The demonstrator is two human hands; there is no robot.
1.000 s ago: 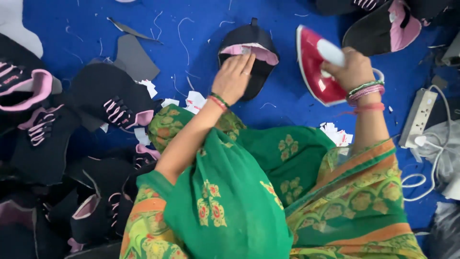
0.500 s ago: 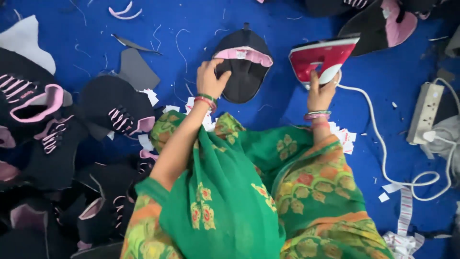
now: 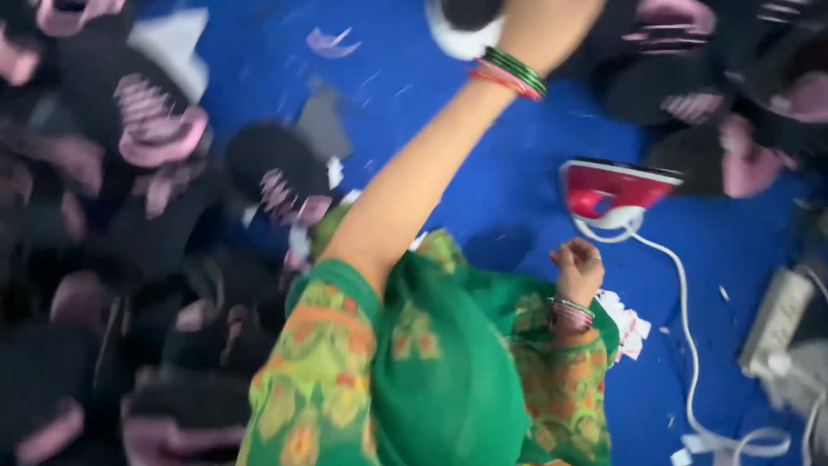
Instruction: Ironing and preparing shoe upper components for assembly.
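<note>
Left arm stretches to the frame's top centre; left hand (image 3: 552, 17) is cut off, grip undeterminable, nearest a black-and-white shoe upper piece (image 3: 461, 22). Right hand (image 3: 578, 267), loosely curled and empty, rests just below the red-and-white electric iron (image 3: 614, 192) standing on the blue floor covering (image 3: 517, 190).

Cloth, plastic and glossy bangles on a matt blue cloth floor (image 3: 483, 198).
Just above the right hand (image 3: 578, 267): iron (image 3: 617, 192) w/ glossy red plastic shell, smooth white plastic cord (image 3: 681, 293). Left wrist: shiny green and red bangles (image 3: 511, 72). Left of arm: black cloth shoe uppers (image 3: 267, 168), matt, pink trim.
</note>
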